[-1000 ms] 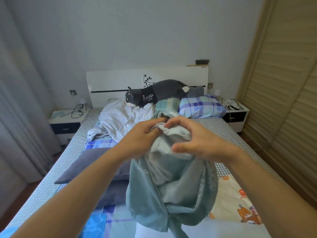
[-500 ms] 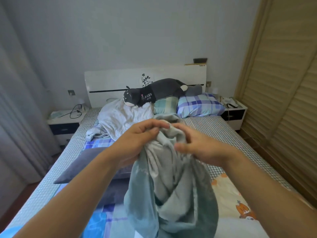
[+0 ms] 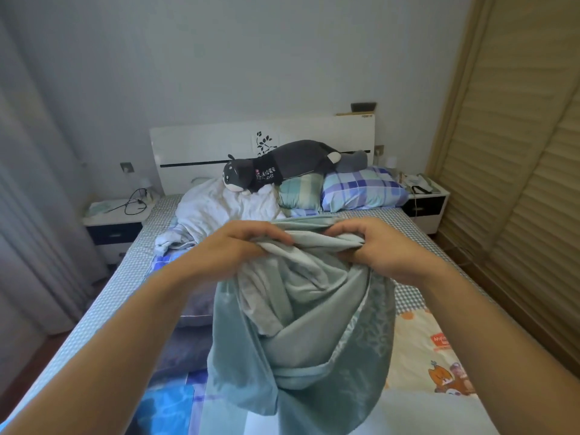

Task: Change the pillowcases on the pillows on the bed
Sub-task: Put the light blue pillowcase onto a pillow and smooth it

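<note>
A pale teal pillowcase (image 3: 301,334) hangs bunched in front of me over the foot of the bed (image 3: 125,277). My left hand (image 3: 238,249) grips its top edge on the left, and my right hand (image 3: 376,246) grips the same edge on the right, a short stretch of fabric taut between them. At the headboard lie a blue plaid pillow (image 3: 361,188) and a green checked pillow (image 3: 299,191). A purple-grey pillow (image 3: 197,309) lies on the bed behind my left forearm, partly hidden.
A grey plush toy (image 3: 282,166) lies across the pillows, beside a crumpled white sheet (image 3: 219,208). A cartoon-print cover (image 3: 430,346) lies at right. Nightstands (image 3: 113,221) flank the bed; slatted wardrobe doors (image 3: 518,183) stand right, curtains left.
My hands have moved apart along the pillowcase's top edge, spreading it out. Before, they were bunched close together on the fabric.
</note>
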The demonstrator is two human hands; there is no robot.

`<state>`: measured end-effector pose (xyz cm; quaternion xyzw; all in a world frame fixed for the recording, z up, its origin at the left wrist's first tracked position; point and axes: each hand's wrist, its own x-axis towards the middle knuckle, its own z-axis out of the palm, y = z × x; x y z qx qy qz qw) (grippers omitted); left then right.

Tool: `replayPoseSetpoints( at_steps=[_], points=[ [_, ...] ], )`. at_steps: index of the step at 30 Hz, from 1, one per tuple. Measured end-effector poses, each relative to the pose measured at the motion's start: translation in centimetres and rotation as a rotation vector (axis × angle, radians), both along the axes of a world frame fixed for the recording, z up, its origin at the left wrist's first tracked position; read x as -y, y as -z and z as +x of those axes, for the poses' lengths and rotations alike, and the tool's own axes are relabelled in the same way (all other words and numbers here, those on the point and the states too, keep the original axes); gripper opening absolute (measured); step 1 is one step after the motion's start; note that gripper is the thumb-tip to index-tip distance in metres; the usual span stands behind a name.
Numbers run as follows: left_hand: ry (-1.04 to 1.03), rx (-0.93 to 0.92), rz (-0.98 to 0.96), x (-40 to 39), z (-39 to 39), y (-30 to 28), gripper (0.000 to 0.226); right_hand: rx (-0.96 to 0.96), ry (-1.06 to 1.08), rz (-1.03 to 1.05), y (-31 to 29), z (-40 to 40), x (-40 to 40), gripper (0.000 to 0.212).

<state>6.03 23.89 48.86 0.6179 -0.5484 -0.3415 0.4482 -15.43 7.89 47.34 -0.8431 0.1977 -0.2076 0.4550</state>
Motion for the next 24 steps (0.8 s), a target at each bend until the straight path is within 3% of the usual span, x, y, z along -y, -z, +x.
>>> replayPoseSetpoints(
  at_steps=[3, 5, 7, 8, 11, 13, 17, 19, 21, 23, 24],
  points=[
    [-0.043, -0.448, -0.014, 0.1, -0.2, -0.2, 0.020, -0.001, 0.068, 0.015, 0.3, 0.7, -0.2, 0.047],
    [0.001, -0.509, -0.017, 0.2, -0.9, -0.1, 0.016, 0.173, 0.142, 0.231, -0.3, 1.2, -0.5, 0.043],
    [0.080, -0.371, -0.005, 0.2, -1.8, 0.2, 0.018, 0.286, 0.128, 0.381, -0.8, 1.6, -0.9, 0.028],
    [0.068, -0.222, -0.024, 0.4, -2.0, 0.3, 0.023, 0.250, 0.040, 0.378, -0.9, 1.7, -1.5, 0.021],
    [-0.232, 0.170, -0.180, 1.0, -2.3, 0.9, 0.023, -0.060, -0.098, 0.035, 0.5, 2.3, -2.5, 0.057],
    [-0.414, 0.377, -0.228, 1.3, -2.4, 1.3, 0.023, -0.114, 0.069, -0.160, 1.3, 2.6, -1.8, 0.049],
    [-0.420, 0.703, -0.089, 1.5, -3.7, 3.6, 0.026, 0.009, 0.424, -0.285, 0.8, 2.7, -0.8, 0.030],
    [-0.494, 0.788, -0.121, 1.7, -4.0, 3.9, 0.024, 0.101, 0.465, -0.273, 0.8, 3.0, -1.9, 0.030],
    [-0.610, 0.802, -0.153, 1.9, -3.3, 3.7, 0.023, 0.110, 0.333, -0.189, 1.1, 3.1, -3.6, 0.043],
    [-0.647, 0.685, -0.104, 2.0, -2.0, 3.6, 0.024, 0.068, 0.205, -0.136, 1.7, 3.0, -4.5, 0.056],
    [-0.618, 0.540, -0.064, 1.9, -1.6, 3.3, 0.023, 0.070, 0.220, -0.141, 2.1, 3.0, -4.3, 0.058]
  ],
)
